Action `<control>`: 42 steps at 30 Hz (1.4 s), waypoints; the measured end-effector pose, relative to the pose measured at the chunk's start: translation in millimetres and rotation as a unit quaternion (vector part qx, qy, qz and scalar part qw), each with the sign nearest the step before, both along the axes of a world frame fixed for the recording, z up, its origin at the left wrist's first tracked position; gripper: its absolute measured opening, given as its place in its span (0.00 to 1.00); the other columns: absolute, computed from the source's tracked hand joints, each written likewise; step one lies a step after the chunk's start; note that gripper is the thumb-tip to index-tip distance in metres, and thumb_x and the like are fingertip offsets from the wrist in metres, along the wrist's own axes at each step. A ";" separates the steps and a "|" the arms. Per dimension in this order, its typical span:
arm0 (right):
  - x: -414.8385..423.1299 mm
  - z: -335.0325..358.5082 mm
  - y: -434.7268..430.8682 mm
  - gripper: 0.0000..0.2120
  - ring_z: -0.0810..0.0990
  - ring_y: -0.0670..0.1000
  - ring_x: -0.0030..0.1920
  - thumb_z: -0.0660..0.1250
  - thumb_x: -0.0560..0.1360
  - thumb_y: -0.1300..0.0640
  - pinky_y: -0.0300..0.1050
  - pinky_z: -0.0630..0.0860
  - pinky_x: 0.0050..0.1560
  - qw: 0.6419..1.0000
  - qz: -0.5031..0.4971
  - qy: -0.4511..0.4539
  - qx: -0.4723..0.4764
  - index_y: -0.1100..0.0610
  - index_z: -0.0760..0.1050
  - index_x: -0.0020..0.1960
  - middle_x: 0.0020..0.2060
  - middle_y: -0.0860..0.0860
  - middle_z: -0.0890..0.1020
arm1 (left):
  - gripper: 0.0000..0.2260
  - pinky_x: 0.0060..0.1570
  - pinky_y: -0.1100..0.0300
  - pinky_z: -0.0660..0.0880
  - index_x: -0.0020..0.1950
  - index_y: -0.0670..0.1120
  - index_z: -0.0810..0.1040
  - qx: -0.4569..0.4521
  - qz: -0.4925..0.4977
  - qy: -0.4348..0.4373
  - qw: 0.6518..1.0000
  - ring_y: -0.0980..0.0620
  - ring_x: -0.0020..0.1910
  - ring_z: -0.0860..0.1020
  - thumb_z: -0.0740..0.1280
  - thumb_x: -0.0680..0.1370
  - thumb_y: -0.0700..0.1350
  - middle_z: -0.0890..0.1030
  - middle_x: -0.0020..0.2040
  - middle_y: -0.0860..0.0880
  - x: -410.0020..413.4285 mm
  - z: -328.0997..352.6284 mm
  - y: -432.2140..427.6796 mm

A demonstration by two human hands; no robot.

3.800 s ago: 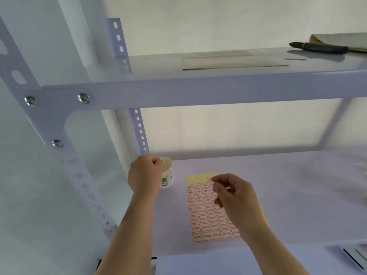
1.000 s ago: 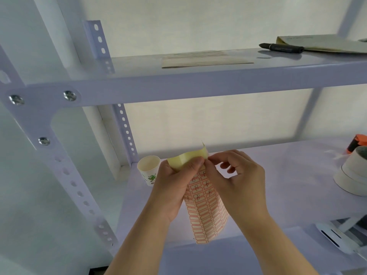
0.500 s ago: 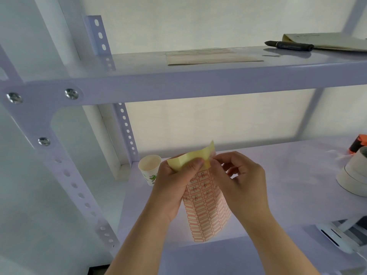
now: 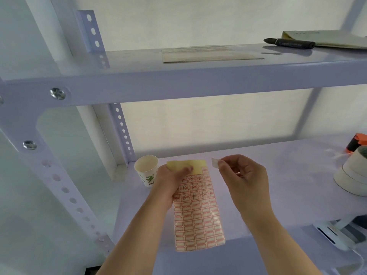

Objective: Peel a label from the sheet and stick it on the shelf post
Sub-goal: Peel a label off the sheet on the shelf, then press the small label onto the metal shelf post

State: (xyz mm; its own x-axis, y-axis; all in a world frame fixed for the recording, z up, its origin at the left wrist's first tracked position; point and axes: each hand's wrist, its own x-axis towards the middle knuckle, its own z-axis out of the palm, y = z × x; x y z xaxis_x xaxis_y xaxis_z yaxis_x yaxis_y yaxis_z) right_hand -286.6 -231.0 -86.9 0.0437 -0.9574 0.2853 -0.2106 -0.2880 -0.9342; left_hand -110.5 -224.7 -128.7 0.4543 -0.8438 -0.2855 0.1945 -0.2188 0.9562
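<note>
The label sheet (image 4: 198,215) has red-bordered labels and a bare yellow strip at its top. My left hand (image 4: 170,181) grips its upper left corner and holds it above the lower shelf. My right hand (image 4: 242,181) is to the right of the sheet and pinches one small peeled label (image 4: 214,162) between thumb and forefinger, clear of the sheet. The front shelf post (image 4: 59,181), pale lilac with a row of holes, slants down the left side. A second perforated post (image 4: 122,130) stands at the back left corner.
A paper cup (image 4: 146,170) stands by the back post, just left of my left hand. Tape rolls (image 4: 351,175) and an orange-and-black object (image 4: 357,143) sit at the right of the lower shelf. The upper shelf carries a black marker (image 4: 290,43) and papers (image 4: 210,54).
My right hand has pulled away to the right with a label peeled off the sheet. The sheet, bent before, now hangs flat in my left hand.
</note>
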 end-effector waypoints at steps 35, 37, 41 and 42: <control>-31.5 18.0 31.9 0.09 0.79 0.47 0.29 0.72 0.73 0.60 0.31 0.72 0.30 0.998 0.055 -0.027 -0.031 0.48 0.84 0.37 0.32 0.44 0.85 | 0.11 0.46 0.65 0.81 0.47 0.55 0.89 -0.202 0.043 -0.249 0.946 0.58 0.43 0.86 0.72 0.77 0.39 0.89 0.42 0.58 -92.3 52.2 72.2; -34.7 20.5 41.3 0.11 0.80 0.45 0.31 0.70 0.74 0.62 0.30 0.73 0.32 0.996 0.075 -0.025 -0.043 0.47 0.84 0.39 0.34 0.43 0.86 | 0.09 0.47 0.63 0.82 0.48 0.52 0.89 -0.207 0.050 -0.237 0.948 0.56 0.44 0.87 0.72 0.77 0.38 0.89 0.42 0.56 -94.4 53.4 80.4; -33.0 25.1 68.7 0.17 0.84 0.46 0.42 0.66 0.75 0.66 0.32 0.75 0.37 0.992 0.104 -0.018 -0.075 0.45 0.85 0.44 0.42 0.40 0.86 | 0.06 0.48 0.56 0.83 0.47 0.50 0.89 -0.222 0.070 -0.218 0.948 0.52 0.43 0.87 0.74 0.76 0.39 0.89 0.41 0.53 -91.0 56.8 99.9; -30.3 26.0 77.1 0.18 0.84 0.46 0.43 0.66 0.75 0.67 0.33 0.76 0.38 0.991 0.107 -0.016 -0.078 0.44 0.85 0.45 0.43 0.40 0.86 | 0.06 0.49 0.53 0.84 0.47 0.49 0.89 -0.226 0.071 -0.210 0.949 0.50 0.43 0.87 0.74 0.76 0.39 0.89 0.41 0.52 -88.0 57.5 106.4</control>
State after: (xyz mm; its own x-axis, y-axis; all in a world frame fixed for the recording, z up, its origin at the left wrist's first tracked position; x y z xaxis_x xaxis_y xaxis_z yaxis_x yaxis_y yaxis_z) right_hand -316.9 -153.9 -60.9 0.2299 -0.8715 0.4332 -0.0993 -0.4638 -0.8804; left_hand -198.6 -118.3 -71.2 0.5668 -0.7584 0.3218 -0.2279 0.2311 0.9459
